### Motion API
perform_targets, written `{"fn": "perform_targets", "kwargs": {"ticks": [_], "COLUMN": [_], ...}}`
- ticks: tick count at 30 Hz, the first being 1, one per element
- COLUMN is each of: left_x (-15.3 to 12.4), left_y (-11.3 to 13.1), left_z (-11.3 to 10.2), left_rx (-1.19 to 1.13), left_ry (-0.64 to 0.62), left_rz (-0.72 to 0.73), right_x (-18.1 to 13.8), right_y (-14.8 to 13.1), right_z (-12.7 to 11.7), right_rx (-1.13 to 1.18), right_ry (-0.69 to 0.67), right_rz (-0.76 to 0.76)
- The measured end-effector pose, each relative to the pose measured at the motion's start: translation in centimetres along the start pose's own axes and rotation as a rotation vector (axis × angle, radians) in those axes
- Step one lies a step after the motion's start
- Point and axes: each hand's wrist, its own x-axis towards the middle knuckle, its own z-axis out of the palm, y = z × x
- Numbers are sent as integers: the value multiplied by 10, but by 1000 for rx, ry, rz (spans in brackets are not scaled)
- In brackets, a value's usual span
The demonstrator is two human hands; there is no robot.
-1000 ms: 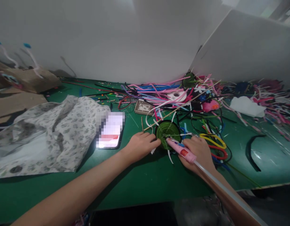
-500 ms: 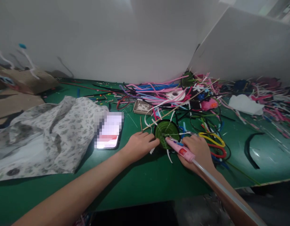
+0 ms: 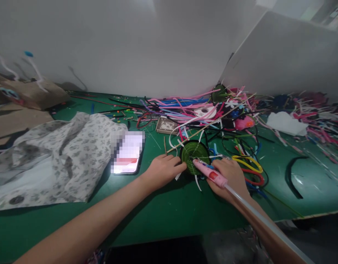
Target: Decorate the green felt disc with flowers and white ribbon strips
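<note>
A round disc point(image 3: 191, 151) of green coiled pipe cleaner with a dark rim lies on the green table, with white strips sticking out around it. At its left edge, my left hand point(image 3: 165, 169) is closed with curled fingers and thumb gripping the rim. My right hand point(image 3: 229, 176) is wrapped around a pink hot glue gun point(image 3: 211, 173), whose nozzle points at the disc's centre. A long translucent glue stick point(image 3: 256, 211) trails from the back of the gun along my right forearm. The handle is hidden by my fingers.
Left of my hands lie a lit phone point(image 3: 129, 150) and a patterned cloth point(image 3: 64, 157). Behind the disc are a small box of white beads point(image 3: 167, 125) and a heap of pipe cleaners point(image 3: 182, 108). Yellow and red loops point(image 3: 248, 164) lie beside my right hand.
Almost nothing differs; the whole view has shifted very slightly. Both hands keep the same hold, with the glue gun's nozzle still at the disc's centre.
</note>
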Motion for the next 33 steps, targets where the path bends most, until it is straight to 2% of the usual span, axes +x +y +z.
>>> {"fn": "perform_targets", "kwargs": {"ticks": [8,16,23,33], "left_x": [0,-1,-1,0], "left_y": [0,-1,-1,0], "left_z": [0,1,2,-2], "left_rx": [-1,5,5,-4], "left_ry": [1,-9,-10,-36], "left_rz": [-1,2,-3,-1], "right_x": [-3,1,3,3], "right_y": [-1,-2,-3,4], "right_z": [7,2,8,6], "right_rx": [1,12,28,24], "right_ry": [-7,-9,32,10], "right_rz": [13,14,60,72]}}
